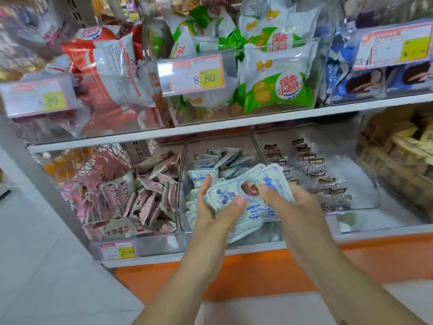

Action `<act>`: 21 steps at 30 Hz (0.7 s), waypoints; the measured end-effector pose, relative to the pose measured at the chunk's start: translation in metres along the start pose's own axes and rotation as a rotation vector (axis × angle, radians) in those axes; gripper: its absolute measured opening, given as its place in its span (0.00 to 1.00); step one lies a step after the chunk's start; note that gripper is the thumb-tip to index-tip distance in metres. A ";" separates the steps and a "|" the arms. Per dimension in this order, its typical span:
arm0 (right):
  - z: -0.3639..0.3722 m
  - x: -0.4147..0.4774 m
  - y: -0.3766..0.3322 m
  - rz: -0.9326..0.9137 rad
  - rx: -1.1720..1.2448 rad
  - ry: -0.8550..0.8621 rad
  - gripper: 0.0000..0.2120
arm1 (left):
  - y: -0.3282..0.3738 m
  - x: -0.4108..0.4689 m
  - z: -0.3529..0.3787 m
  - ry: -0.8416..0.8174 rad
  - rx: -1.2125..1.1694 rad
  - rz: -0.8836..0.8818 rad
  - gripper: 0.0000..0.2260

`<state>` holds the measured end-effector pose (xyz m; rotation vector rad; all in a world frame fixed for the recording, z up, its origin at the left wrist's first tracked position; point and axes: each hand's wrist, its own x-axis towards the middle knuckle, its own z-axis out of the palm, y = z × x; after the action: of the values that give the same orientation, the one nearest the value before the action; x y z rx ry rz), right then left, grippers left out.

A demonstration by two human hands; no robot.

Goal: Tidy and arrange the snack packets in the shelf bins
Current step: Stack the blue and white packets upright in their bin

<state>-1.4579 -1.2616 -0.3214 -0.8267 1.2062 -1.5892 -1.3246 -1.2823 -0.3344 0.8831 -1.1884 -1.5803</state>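
The left hand curls round the near left end of a stack of blue-white packets and the right hand pinches its right side, thumbs on top; the stack lies crosswise over the middle bin, at its front edge

white shelf boards run above an orange base panel and pale grey floor.
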 end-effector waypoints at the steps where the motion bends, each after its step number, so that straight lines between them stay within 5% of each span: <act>1: 0.001 -0.002 0.000 -0.038 -0.039 -0.013 0.04 | 0.000 -0.002 -0.003 0.000 0.009 0.008 0.36; 4: 0.001 -0.001 0.006 -0.105 -0.111 -0.013 0.22 | -0.004 0.002 -0.012 -0.028 0.041 0.035 0.33; 7: -0.009 0.006 0.006 0.049 -0.061 -0.121 0.42 | -0.004 0.007 -0.024 -0.159 0.088 0.026 0.33; 11: -0.024 0.010 -0.004 0.278 -0.082 -0.397 0.45 | 0.000 0.019 -0.037 -0.327 0.146 -0.033 0.32; 21: -0.010 0.016 -0.003 0.201 -0.314 -0.240 0.38 | 0.002 0.044 -0.044 -0.409 0.128 -0.039 0.34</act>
<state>-1.4732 -1.2735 -0.3218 -1.0286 1.3340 -1.1202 -1.2969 -1.3370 -0.3448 0.6816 -1.5805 -1.7864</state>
